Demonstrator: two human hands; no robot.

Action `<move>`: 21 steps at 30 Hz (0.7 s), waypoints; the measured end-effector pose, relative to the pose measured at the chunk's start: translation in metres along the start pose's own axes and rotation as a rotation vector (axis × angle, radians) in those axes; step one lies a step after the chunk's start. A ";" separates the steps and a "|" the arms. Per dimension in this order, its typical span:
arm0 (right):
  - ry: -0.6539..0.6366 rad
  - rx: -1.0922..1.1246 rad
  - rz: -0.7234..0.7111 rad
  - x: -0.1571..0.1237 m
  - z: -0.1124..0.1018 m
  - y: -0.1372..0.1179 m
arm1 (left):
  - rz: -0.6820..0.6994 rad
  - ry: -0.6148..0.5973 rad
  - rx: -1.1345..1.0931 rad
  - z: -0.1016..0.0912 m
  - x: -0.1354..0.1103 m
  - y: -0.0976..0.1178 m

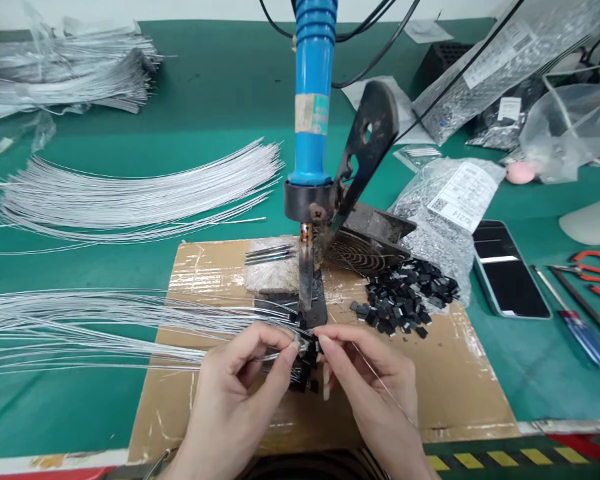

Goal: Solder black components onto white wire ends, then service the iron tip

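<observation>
My left hand (240,380) pinches the ends of a bundle of thin silver wires (80,327) that fans out to the left. My right hand (370,380) pinches a small black component (318,345) and a strand of solder wire (380,387) right beside the left fingertips. Both hands meet just below the tip of a blue-handled soldering iron (313,100) that stands upright in a black stand (365,220). More small black parts (304,375) lie under my fingers on a cardboard sheet (455,380).
A heap of black components (410,297) spills from a silvery bag (440,213) at right. Another wire bundle (130,193) lies on the green mat (220,100). A phone (510,267), red-handled pliers (595,270) and plastic bags (570,127) sit right.
</observation>
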State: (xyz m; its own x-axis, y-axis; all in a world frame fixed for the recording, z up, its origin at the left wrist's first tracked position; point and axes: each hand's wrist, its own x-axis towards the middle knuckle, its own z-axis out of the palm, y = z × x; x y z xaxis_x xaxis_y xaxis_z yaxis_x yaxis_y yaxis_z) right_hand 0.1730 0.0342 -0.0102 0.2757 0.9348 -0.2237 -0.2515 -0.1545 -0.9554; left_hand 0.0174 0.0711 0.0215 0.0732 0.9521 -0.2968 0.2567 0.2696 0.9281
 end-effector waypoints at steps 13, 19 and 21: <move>-0.058 0.010 -0.042 0.001 0.002 0.007 | -0.072 -0.047 -0.175 0.002 0.001 0.009; -0.060 0.038 -0.011 -0.001 0.002 0.006 | -0.064 -0.040 -0.162 0.002 0.002 0.009; -0.064 0.028 -0.014 0.000 0.002 0.007 | -0.070 -0.045 -0.148 0.001 0.002 0.010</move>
State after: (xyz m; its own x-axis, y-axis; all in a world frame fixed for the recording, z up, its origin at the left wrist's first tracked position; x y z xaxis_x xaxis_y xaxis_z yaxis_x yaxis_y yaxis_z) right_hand 0.1698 0.0337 -0.0168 0.2196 0.9555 -0.1971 -0.2745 -0.1334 -0.9523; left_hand 0.0215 0.0755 0.0298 0.1041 0.9239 -0.3682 0.1182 0.3561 0.9269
